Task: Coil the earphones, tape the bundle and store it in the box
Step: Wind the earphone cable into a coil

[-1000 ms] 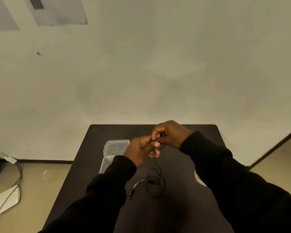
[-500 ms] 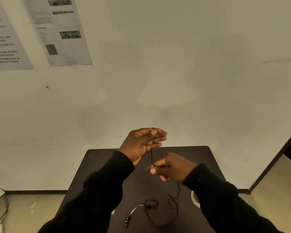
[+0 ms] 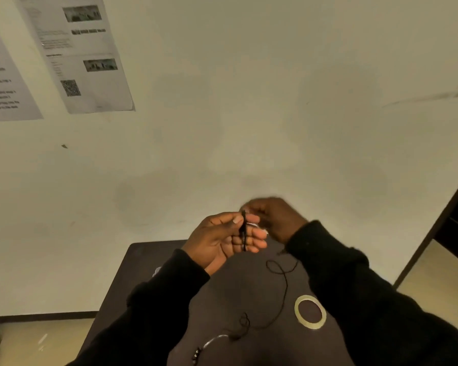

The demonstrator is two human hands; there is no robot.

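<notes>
Left hand pinches thin black earphone cord, wraps upright across its fingers; blurred right hand curled, grip unclear; slack trails onto dark tabletop.

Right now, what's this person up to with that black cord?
The person is winding the earphones into a coil. The left hand holds the wraps across its fingers while the right hand feeds cord round them. Most of the cord trails on the dark table, beside a tape roll.

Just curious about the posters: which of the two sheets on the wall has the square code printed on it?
The right-hand sheet, with two photos and a QR code; the left sheet shows only text.
</notes>
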